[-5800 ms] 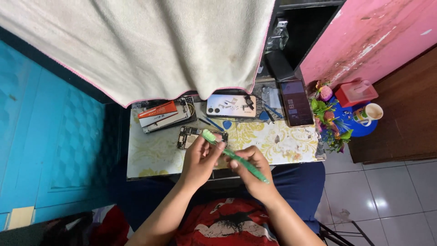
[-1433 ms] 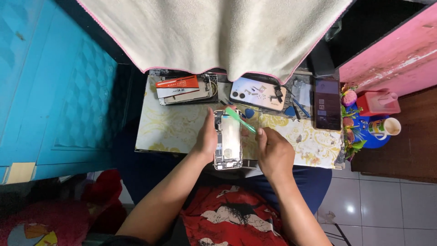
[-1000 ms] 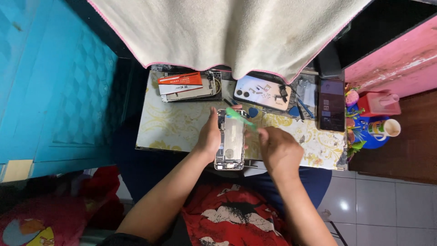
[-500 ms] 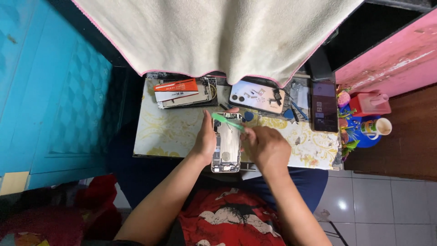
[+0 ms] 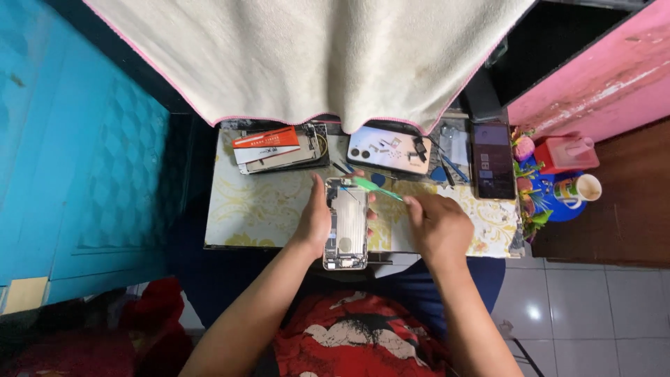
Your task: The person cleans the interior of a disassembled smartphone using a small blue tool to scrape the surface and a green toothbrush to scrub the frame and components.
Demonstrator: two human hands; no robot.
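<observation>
Tweezers tip slid back to phone's top edge | left hand (image 5: 317,220) grips opened phone (image 5: 346,225) | right hand (image 5: 438,227) pinches green tweezers (image 5: 377,188) | over tabletop (image 5: 258,206)

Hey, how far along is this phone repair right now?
Done: the phone is opened, its insides bare, and a phone back cover with small loose parts on it lies on the table. In hand: the left hand holds the opened phone, and the right hand puts a green tool to its top end. Left: the phone is not yet closed up.
</observation>
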